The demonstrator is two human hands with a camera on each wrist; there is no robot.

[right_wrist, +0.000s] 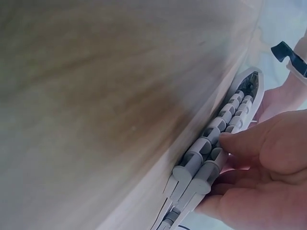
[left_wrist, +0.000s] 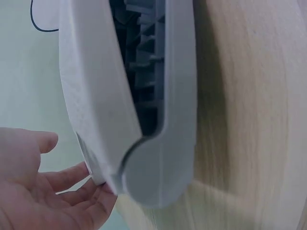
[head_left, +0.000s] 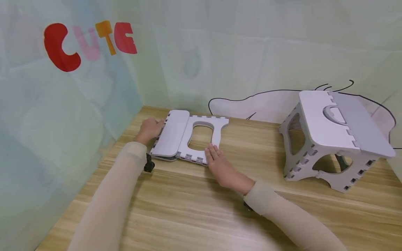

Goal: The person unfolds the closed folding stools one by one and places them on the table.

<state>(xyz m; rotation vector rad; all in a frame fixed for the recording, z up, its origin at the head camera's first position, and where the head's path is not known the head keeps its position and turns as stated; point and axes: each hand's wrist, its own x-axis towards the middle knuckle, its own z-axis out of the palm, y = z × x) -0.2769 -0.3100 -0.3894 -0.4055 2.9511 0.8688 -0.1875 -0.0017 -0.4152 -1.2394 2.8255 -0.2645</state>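
Note:
A white and grey folding step stool (head_left: 172,134) lies folded flat on the wooden table, its seat panel at the left and a leg frame with a large opening at the right. My left hand (head_left: 149,129) is at the stool's left edge. In the left wrist view, the fingers (left_wrist: 91,191) touch that edge while the thumb stands apart from it. My right hand (head_left: 222,169) rests its extended fingers on the near right corner of the leg frame. The right wrist view has its thumb (right_wrist: 240,142) against the hinged side; the other fingertips are partly hidden.
A second folding stool (head_left: 329,122), white and grey, stands unfolded on the right of the table (head_left: 188,212). Sheet-covered walls (head_left: 251,45) rise behind and at the left, with coloured letters (head_left: 62,48) on the left one.

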